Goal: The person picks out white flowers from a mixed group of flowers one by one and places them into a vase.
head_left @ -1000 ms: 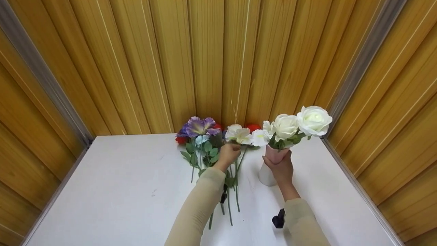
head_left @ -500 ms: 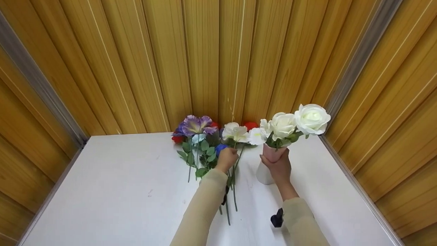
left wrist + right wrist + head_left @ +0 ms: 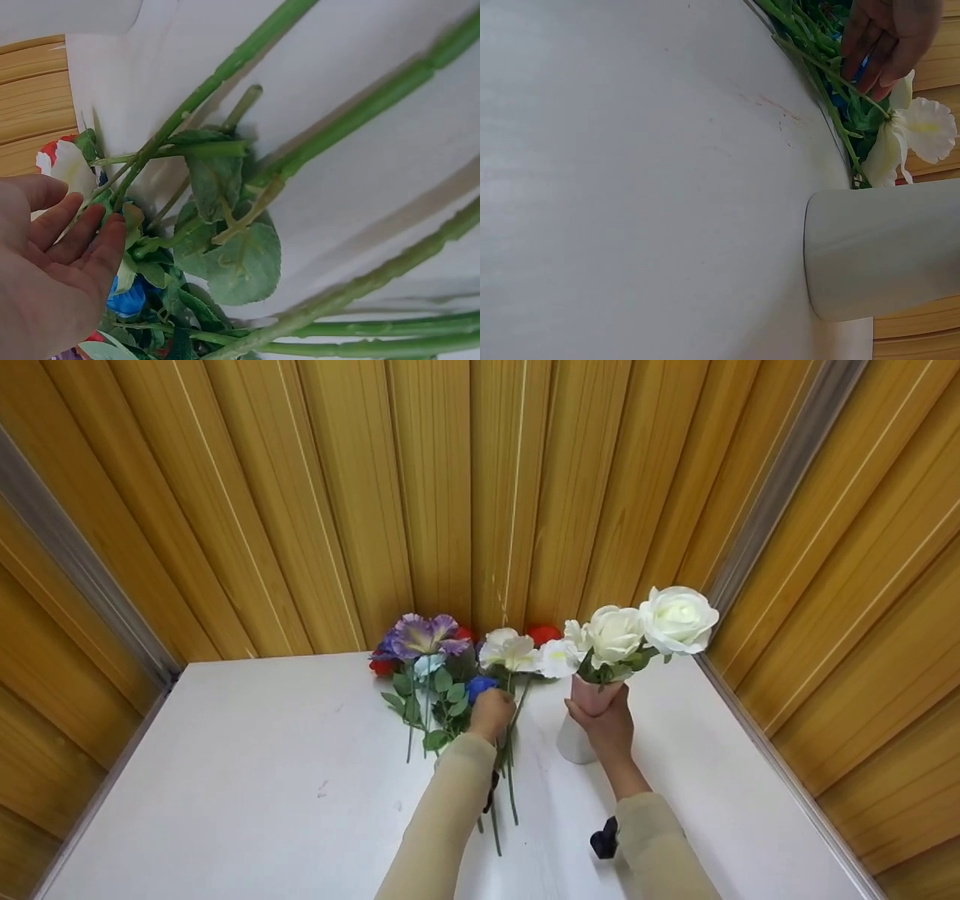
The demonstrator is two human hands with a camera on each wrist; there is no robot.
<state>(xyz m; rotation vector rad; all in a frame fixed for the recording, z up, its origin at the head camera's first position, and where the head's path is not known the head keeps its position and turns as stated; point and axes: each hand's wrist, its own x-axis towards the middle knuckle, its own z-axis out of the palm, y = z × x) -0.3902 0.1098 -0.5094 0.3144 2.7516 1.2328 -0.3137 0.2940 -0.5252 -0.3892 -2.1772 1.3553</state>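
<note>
My right hand (image 3: pixel 606 724) grips the pink upper part of a tall vase (image 3: pixel 577 741) whose base is whitish. White roses (image 3: pixel 679 620) and a white ruffled flower (image 3: pixel 559 658) stand in it. My left hand (image 3: pixel 493 714) is over the loose flowers, just below a white iris-like flower (image 3: pixel 508 650) and beside a blue flower (image 3: pixel 481 687). In the left wrist view its fingers (image 3: pixel 101 244) are loosely bent, with the fingertips right at thin green stems (image 3: pixel 161 139). The right wrist view has those fingertips by the stem under the white flower (image 3: pixel 922 131).
To the left of my left hand lie a purple flower (image 3: pixel 421 637), a pale blue flower (image 3: pixel 429 666) and leafy stems. Red flowers (image 3: pixel 544 634) lie at the back. Bare stems (image 3: pixel 496 825) point toward me on the white table (image 3: pixel 262 780). Wood-panelled walls (image 3: pixel 352 510) enclose it.
My left hand has drawn slightly down from the white bloom toward its stem, uncovering the blue flower. The right hand keeps its hold on the vase. The head view has shifted a little.
</note>
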